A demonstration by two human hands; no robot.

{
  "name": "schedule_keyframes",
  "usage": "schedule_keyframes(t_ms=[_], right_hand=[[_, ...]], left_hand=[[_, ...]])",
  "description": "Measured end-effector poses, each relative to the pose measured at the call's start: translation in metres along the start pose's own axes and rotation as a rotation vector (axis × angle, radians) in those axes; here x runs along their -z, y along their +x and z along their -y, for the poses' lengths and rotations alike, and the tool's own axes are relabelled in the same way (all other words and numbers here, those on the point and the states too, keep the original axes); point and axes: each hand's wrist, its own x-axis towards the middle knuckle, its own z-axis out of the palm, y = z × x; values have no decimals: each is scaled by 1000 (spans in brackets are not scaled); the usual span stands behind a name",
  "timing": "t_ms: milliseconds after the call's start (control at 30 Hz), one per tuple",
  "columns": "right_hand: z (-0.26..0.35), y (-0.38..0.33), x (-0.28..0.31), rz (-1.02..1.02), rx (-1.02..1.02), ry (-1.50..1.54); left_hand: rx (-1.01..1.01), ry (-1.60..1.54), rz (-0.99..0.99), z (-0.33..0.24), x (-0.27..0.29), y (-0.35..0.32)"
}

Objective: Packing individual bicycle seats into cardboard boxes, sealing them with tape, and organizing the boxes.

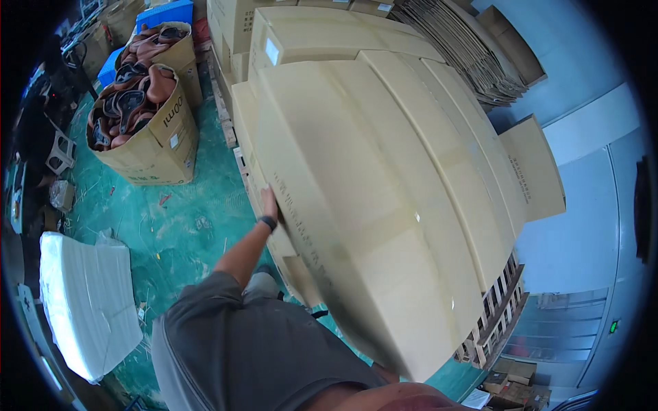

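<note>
A large, long cardboard box (363,226) fills the middle, its near end reaching down close to my body. My left hand (269,204), a dark band on its wrist, rests against the left side of this box with its fingers stretched along the cardboard. Of my right arm, a little skin shows by the box's near end at the lower edge; the fingers of that hand are hidden. More large cardboard boxes (329,31) lie beyond and beside it, stacked on wooden pallets (495,312).
Two open cartons (147,161) of brown and black molded pieces stand at the far left on the green floor (199,198). A white wrapped block (89,301) lies at left. Flattened cardboard sheets (459,51) lean at the far right, and small cartons (510,387) sit at lower right.
</note>
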Motion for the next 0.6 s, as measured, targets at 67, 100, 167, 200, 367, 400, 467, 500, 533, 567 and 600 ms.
schedule_keyframes(t_ms=[67,100,167,200,367,400,467,500,533,567,600], right_hand=[[28,22,29,-76,48,10],[44,39,36,-67,53,7],[56,71,42,-49,66,22],[59,82,49,-54,78,29],[53,76,71,-49,86,71],[46,66,71,-43,85,88],[28,33,94,-79,119,125],[21,14,102,-95,136,146],[9,-11,116,-115,157,171],[-5,-38,131,-136,179,198],[-24,-68,136,-152,192,232]], left_hand=[[299,-343,88,-9,-69,-25],[278,-288,93,-10,-74,-28],[236,-158,105,-21,-68,-24],[236,-159,114,-30,-71,-25],[254,57,48,-6,-53,-5],[183,93,59,4,-41,2],[196,103,92,-1,-57,-4],[198,106,105,-6,-69,-9],[207,123,129,-10,-81,-20],[226,-22,123,-13,-94,-32],[244,-157,103,-17,-97,-48]])
